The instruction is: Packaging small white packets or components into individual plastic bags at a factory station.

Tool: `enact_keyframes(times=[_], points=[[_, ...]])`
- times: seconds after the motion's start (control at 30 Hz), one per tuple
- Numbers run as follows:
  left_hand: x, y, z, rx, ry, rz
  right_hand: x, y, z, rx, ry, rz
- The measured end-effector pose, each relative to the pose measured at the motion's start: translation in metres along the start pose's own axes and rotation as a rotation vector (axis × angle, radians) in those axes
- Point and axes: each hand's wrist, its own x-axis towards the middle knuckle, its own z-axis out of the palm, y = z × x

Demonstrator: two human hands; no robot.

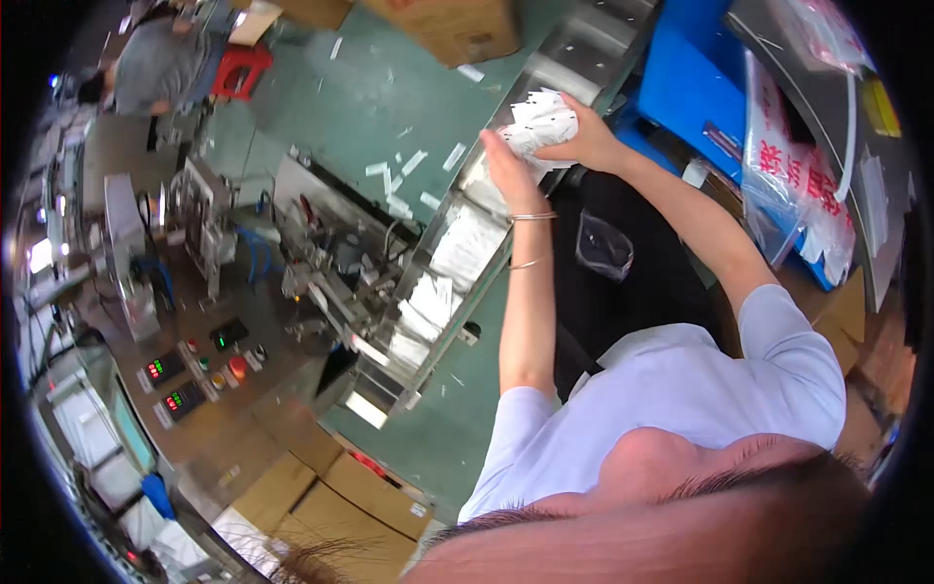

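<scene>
White slips: a fanned bundle [540, 119] sits between the two hands, over the metal chute [566, 76], its edges uneven.
Right hand: this hand [589, 141] grips the bundle from its right side, fingers behind and thumb on the near face, apparently to keep the loose stack together.
Left hand: this hand [508, 175] stands at the bundle's left side, fingers straight and close together, likely as a side guard; whether it presses on the slips, I cannot tell.
Chute: more slips [469, 241] lie in it nearer the person, probably kept in line by its raised sides.
Floor: stray slips [413, 163] are scattered left of the chute.
Left side: a machine bench carries control boxes [180, 394] with lit displays, seemingly set to face the operator.
Right side: a clear bag [783, 146] with red print lies against a blue bin [686, 68].
Background: a co-worker [161, 68] is beside a red stool [240, 70].
</scene>
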Motion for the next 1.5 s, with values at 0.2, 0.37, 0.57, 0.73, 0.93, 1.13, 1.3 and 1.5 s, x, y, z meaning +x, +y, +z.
enact_keyframes(times=[0.2,0.37,0.57,0.73,0.93,1.13,1.3,1.5], points=[[0.008,-0.087,0.127,0.227,-0.359,0.366,-0.034,-0.034,-0.124,-0.005,0.303,-0.172],[0.015,-0.146,0.181,0.446,-0.603,0.312,-0.06,-0.011,-0.202,-0.143,0.437,-0.229],[0.014,-0.17,0.198,0.4,-0.557,0.253,-0.076,-0.001,-0.213,-0.095,0.472,-0.164],[0.025,-0.166,0.198,0.466,-0.565,0.195,-0.074,0.001,-0.215,-0.13,0.411,-0.184],[0.021,-0.158,0.202,0.292,-0.583,-0.003,-0.073,0.002,-0.217,-0.205,0.418,-0.198],[0.021,-0.158,0.202,0.232,-0.55,-0.048,-0.071,0.002,-0.217,-0.221,0.468,-0.168],[0.016,-0.161,0.189,0.296,-0.568,-0.014,-0.07,0.004,-0.212,-0.154,0.474,-0.214],[-0.013,-0.152,0.157,-0.098,-0.624,-0.232,-0.081,-0.006,-0.202,-0.178,0.394,-0.141]])
